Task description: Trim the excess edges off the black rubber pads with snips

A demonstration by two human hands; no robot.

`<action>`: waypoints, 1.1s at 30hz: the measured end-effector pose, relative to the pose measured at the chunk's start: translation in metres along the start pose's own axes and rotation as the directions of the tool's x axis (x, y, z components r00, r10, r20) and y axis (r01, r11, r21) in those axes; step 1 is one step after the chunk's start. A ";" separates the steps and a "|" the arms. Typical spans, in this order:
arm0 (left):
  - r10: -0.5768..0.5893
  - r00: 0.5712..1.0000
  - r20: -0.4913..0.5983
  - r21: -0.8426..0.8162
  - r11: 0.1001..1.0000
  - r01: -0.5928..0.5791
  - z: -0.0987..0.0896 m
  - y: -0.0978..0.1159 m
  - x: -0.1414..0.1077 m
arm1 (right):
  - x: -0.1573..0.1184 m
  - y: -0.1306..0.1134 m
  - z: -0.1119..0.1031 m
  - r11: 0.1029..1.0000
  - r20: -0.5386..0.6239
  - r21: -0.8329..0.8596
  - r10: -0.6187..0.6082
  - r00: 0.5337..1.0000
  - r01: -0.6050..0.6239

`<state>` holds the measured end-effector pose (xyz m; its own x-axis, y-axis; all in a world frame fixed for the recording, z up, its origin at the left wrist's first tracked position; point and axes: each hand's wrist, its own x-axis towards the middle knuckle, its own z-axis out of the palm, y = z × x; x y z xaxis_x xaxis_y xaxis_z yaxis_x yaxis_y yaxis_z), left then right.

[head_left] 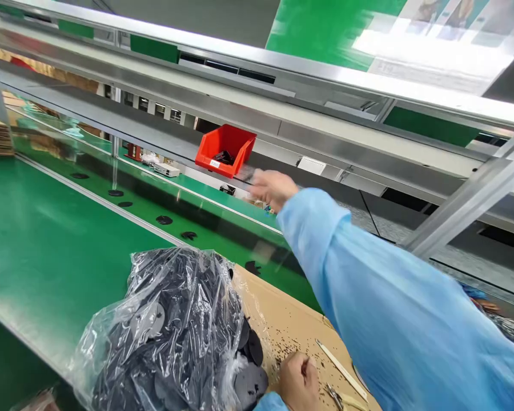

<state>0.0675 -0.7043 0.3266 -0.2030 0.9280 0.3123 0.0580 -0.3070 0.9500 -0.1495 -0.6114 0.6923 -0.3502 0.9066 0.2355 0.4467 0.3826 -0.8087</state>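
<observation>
Black discs (248,385) mostly sit bagged, six lie on the belt (124,197); right hand (270,187) reaches out, grip blurred, left hand (298,381) curled shut.

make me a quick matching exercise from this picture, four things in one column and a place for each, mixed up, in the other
Things:
1. red bin
2. plastic bag of black discs
3. right hand
4. left hand

Places:
A. on the cardboard sheet at the bottom edge
B. stretched out over the green belt
C. up on the metal rail
D. near side, partly on the green table

Pairs: 1-C, 2-D, 3-B, 4-A
</observation>
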 end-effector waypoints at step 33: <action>-0.010 0.997 0.078 0.009 1.000 0.010 -0.007 0.012 0.002 | -0.243 0.357 -0.109 0.618 -0.200 -0.711 0.280 0.939 -0.336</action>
<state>0.0612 -0.7074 0.3384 -0.1268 0.9448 0.3021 0.0644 -0.2960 0.9530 0.1855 -0.6757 0.4049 -0.0392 0.9940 0.1020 0.9790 0.0586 -0.1953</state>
